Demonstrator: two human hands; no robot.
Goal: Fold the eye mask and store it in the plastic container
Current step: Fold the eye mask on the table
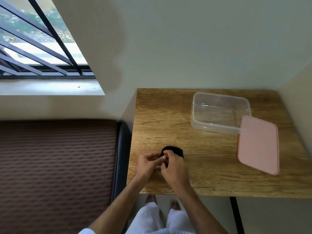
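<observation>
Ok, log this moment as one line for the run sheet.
step: folding | left hand + right hand: both on eye mask, on table | container: open, empty | lid: off, beside it

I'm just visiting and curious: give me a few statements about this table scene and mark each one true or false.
1. The plastic container is open with nothing in it. True.
2. The pink lid is snapped onto the container. False: it lies beside the container, one end leaning on the rim.
3. Both hands, left hand and right hand, are on the black eye mask. True.
4. The eye mask is already inside the container. False: it is on the wooden table, near the front edge.
5. The container stands closer to the person than the mask. False: it is farther back, toward the wall.
</observation>
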